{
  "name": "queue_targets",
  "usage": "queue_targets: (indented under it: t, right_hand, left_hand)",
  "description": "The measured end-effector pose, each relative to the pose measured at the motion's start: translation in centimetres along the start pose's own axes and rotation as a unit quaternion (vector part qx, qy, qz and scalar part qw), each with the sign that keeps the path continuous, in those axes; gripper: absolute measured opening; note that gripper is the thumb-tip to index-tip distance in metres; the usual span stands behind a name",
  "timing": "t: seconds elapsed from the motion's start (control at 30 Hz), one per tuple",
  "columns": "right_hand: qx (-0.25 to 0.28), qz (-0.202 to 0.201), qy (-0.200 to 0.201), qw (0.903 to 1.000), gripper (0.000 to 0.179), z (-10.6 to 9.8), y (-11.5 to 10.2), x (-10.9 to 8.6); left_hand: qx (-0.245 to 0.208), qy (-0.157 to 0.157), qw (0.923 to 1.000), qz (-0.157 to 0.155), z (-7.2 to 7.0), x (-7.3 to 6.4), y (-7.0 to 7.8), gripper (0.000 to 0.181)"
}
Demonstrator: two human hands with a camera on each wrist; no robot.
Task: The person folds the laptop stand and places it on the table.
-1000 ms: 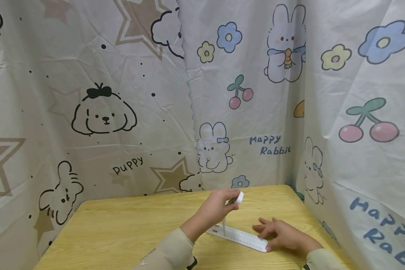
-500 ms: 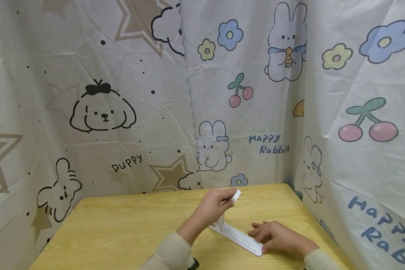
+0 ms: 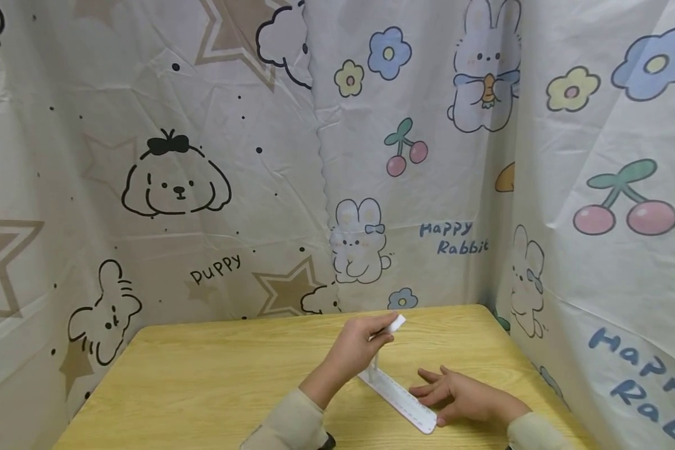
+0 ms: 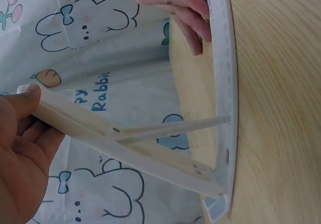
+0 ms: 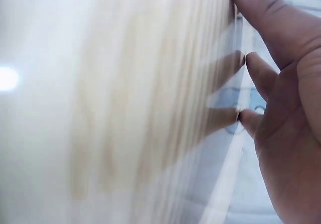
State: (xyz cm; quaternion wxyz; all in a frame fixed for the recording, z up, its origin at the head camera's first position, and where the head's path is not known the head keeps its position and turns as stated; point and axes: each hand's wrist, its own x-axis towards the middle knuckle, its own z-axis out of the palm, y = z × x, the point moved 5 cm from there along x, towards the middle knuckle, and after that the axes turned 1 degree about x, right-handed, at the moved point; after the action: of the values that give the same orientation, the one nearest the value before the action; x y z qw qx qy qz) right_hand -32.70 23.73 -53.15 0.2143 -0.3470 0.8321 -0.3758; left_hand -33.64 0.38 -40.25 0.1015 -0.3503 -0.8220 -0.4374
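A white plastic folding stand, its base [image 3: 402, 403] printed with ruler-like marks, lies on the table at the lower right of the head view. My left hand [image 3: 350, 349] pinches the free end of its raised bar [image 4: 135, 158] between thumb and fingers. In the left wrist view, the bar slants up from a hinge at one end of the base, and a thin strut [image 4: 175, 128] reaches from it to the base. My right hand [image 3: 475, 397] rests beside the near end, its thumb at the base's edge and its fingers spread loosely on the tabletop.
The yellow wood-grain table [image 3: 202, 387] extends to the left and behind the hands. A pale curtain [image 3: 281, 206] with cartoon puppies, rabbits and flowers hangs along the back and the right side. The right wrist view shows mostly glossy tabletop [image 5: 125, 108].
The base has turned, its near end swinging toward the front. Its right-hand end has shifted a little left, with my right hand staying beside it. My left hand keeps holding the raised bar.
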Motion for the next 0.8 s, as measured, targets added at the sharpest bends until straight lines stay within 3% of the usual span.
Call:
queue_targets:
  t: [0.13,0.27,0.4,0.63,0.8]
  right_hand:
    - [-0.036,-0.017,0.002,0.9992,0.047,0.7,-1.1,0.5]
    - [-0.073,-0.022,0.011,0.9971,0.047,1.0,-1.8,0.9]
    - [-0.083,-0.011,0.028,0.9961,0.046,1.1,-1.9,1.0]
    - [-0.038,0.002,0.041,0.9984,0.046,2.1,-2.6,0.8]
    - [-0.039,-0.003,0.059,0.9975,0.050,3.1,-3.3,0.7]
  left_hand:
    - [-0.018,-0.002,0.9998,-0.004,-0.3,0.1,-0.8,0.042]
    - [-0.087,-0.013,0.9956,-0.032,-0.7,0.0,-1.5,0.041]
    - [-0.126,-0.025,0.9905,-0.049,-1.1,-0.1,-1.7,0.039]
    - [-0.125,-0.042,0.9896,-0.056,-1.5,-0.5,-1.7,0.039]
    - [-0.116,-0.048,0.9903,-0.061,-1.8,-0.9,-1.8,0.039]
